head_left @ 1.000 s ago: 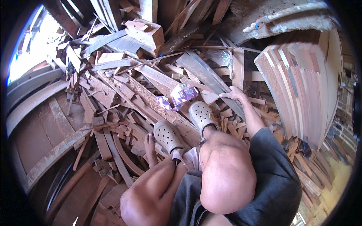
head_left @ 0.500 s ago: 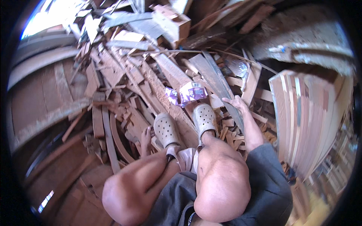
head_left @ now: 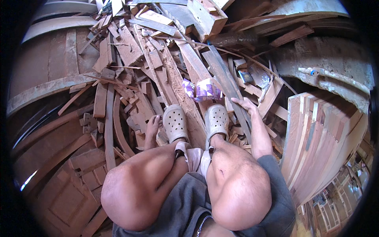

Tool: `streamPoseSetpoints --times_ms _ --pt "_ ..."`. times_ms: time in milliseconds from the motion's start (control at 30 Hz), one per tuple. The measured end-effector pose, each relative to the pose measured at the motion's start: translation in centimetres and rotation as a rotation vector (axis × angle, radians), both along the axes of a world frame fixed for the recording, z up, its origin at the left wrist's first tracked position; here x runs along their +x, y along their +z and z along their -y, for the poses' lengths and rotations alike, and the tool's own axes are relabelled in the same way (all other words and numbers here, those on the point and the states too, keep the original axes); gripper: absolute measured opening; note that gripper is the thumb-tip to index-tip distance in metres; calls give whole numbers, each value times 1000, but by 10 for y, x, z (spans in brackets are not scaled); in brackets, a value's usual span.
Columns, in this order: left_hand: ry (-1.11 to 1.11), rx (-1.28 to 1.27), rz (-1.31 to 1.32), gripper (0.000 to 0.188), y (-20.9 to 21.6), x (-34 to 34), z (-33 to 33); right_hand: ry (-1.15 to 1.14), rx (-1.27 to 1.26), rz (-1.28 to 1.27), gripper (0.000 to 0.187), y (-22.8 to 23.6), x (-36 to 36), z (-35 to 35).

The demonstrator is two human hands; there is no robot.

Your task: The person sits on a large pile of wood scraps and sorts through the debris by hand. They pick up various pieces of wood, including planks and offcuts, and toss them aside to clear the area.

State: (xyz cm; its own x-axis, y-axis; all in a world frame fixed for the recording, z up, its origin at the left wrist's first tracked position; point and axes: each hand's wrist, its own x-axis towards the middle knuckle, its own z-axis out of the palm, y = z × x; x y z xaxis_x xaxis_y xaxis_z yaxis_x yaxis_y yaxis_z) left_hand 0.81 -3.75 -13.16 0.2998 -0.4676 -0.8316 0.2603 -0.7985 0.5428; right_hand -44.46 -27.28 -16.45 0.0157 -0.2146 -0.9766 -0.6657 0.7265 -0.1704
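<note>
My right hand (head_left: 245,105) lies across a long grey plank (head_left: 231,81), its fingers stretched over the wood rather than wrapped round it. Low beside my left clog (head_left: 175,123), my left hand (head_left: 153,123) rests among small wood offcuts (head_left: 139,118). Its fingers are slightly bent and apart, and nothing shows in them. My right clog (head_left: 217,119) stands on the wood between the hands. Just ahead of it lies a crumpled purple and white wrapper (head_left: 207,89), with a smaller purple piece (head_left: 188,87) to its left.
Scrap boards and sticks cover the ground ahead, with a thick wood block (head_left: 207,17) at the far side. A stack of upright boards (head_left: 316,134) stands at right, near a dusty pale slab (head_left: 323,67). Wooden panels (head_left: 53,51) lie at left.
The view has shifted, so the scrap pile sits higher and the board stack lower. My right hand has settled flatter on the plank. My left hand stays beside the left clog.
</note>
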Motion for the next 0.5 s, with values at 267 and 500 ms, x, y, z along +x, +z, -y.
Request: streamPoseSetpoints --times_ms 267,500 --pt "-49 -23 95 34 -5 1 5 153 -470 -106 66 13 0 -13" --pt "-34 -133 189 31 16 11 11 212 -505 -169 63 54 4 11"
